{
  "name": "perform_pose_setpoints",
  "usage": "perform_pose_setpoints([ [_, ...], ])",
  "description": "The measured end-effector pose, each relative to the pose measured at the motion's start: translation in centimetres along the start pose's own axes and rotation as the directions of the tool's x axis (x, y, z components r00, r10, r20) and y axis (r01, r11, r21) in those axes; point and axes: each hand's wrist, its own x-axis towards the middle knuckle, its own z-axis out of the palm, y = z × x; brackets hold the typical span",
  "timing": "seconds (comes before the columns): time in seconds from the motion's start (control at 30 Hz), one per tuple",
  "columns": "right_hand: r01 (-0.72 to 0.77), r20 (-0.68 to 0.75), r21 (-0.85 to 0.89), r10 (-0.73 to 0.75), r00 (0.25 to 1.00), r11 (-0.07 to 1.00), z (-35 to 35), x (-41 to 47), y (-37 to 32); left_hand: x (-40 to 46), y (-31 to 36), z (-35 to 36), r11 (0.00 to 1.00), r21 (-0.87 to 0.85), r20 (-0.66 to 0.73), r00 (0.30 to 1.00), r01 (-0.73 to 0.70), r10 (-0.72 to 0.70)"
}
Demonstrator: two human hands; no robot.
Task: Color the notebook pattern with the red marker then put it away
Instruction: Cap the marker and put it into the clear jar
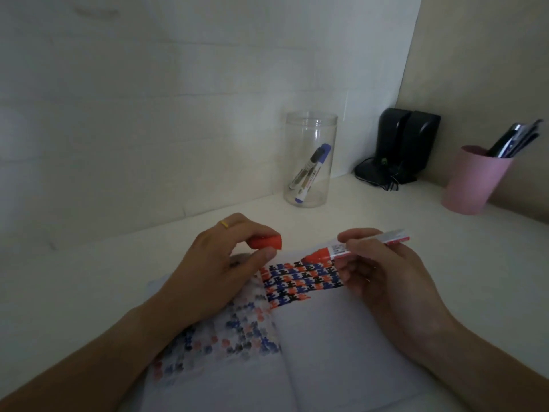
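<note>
Red marker [356, 248] uncapped, poised over the open notebook [312, 337] on the white desk.

Its barrel is pinched in the right hand [383, 281], felt tip level and aimed at the red cap [266, 242] gripped by the left hand [219, 263], both just above the notebook's top edge. To cap it cleanly I'd line tip and cap straight, then press until snug. Smooth plastic barrel, matte paper, blocky ink pattern [300, 281]; beyond the notebook, a clear jar [310, 126] holds other markers.

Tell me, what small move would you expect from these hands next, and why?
Probably bringing the two together to recap: the left hand pinches the red cap, its open end facing the uncapped red marker in the right hand, whose tip sits above the notebook.
</note>
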Motion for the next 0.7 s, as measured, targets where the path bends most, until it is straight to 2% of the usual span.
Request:
perform_pose_setpoints([
  [0.3,0.05,0.03,-0.024,-0.05,0.998,0.998,-0.1,0.1,0.1,-0.2,0.2,-0.3,0.996,0.074,0.035,0.999,-0.04,0.038],
  [0.7,0.084,0.094,-0.105,-0.074,0.993,0.991,-0.1,-0.1,0.2,-0.3,1.3,-0.6,0.998,0.022,-0.013,0.998,-0.056,0.056],
])
